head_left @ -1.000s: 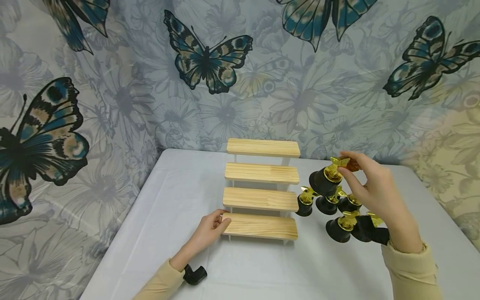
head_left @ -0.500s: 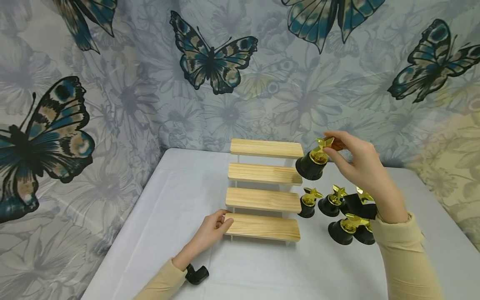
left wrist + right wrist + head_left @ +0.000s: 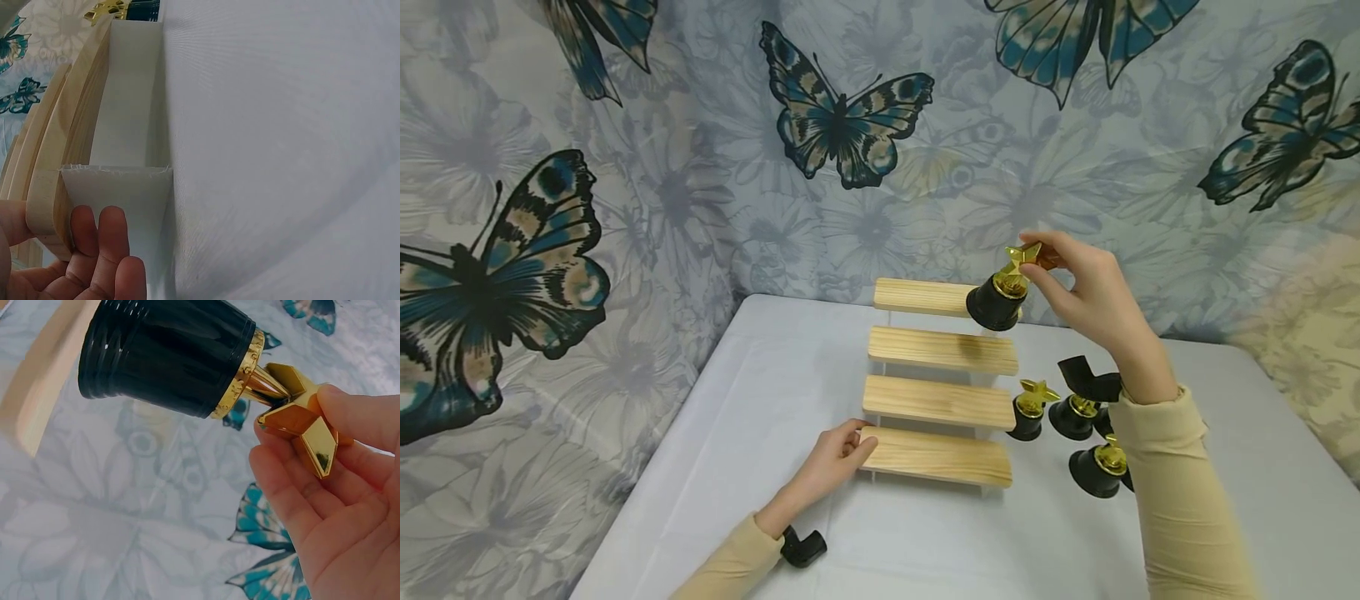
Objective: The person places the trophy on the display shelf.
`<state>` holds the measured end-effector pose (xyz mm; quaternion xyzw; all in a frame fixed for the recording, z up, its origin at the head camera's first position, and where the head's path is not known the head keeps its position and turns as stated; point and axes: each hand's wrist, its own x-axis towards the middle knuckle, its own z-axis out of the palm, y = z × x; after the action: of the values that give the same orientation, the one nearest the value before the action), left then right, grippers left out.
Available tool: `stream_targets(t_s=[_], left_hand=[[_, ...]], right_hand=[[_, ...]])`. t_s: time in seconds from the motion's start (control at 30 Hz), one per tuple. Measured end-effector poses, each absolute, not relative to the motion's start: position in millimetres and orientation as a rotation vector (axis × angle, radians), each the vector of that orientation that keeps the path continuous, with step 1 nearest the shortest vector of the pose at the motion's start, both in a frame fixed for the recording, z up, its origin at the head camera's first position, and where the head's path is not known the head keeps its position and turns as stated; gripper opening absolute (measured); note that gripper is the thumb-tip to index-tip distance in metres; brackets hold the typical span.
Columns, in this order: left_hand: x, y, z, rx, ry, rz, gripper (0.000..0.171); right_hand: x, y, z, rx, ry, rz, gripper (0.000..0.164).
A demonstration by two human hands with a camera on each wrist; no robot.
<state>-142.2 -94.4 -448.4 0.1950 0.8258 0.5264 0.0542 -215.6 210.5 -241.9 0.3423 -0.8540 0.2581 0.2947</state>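
A trophy with a gold star and black base (image 3: 997, 302) hangs in the air at the right end of the top shelf board (image 3: 917, 295). My right hand (image 3: 1086, 292) pinches its gold star (image 3: 306, 419) between thumb and fingers; the base tilts down and left. My left hand (image 3: 826, 463) grips the left end of the lowest board (image 3: 936, 456) of a four-step wooden stand. In the left wrist view, the thumb lies on one face of that board (image 3: 47, 206) and the fingers curl at the other, beside a white support (image 3: 119, 187).
Several more star trophies stand right of the stand, such as one trophy (image 3: 1028, 412) near the second-lowest board and another trophy (image 3: 1097, 468) nearer the front. My right forearm hides some. A butterfly-patterned cloth backdrop (image 3: 865, 225) rises behind the white-covered table (image 3: 730, 400).
My right hand has raised the trophy and carried it left, from above the other trophies to the top board's right end. My left hand stays on the lowest board. The head view has shifted slightly.
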Motion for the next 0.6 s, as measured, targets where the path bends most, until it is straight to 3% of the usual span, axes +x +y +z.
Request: stream_targets(t_s=[0.17, 0.6], left_hand=[[-151, -96, -469, 0.589, 2.487, 1.61, 0.034], [-154, -97, -471, 0.637, 2.534, 1.581, 0.037]], right_hand=[[-226, 200, -240, 0.939, -2.27, 0.727, 0.035], [-258, 165, -240, 1.04, -2.275, 0.795, 0.033]])
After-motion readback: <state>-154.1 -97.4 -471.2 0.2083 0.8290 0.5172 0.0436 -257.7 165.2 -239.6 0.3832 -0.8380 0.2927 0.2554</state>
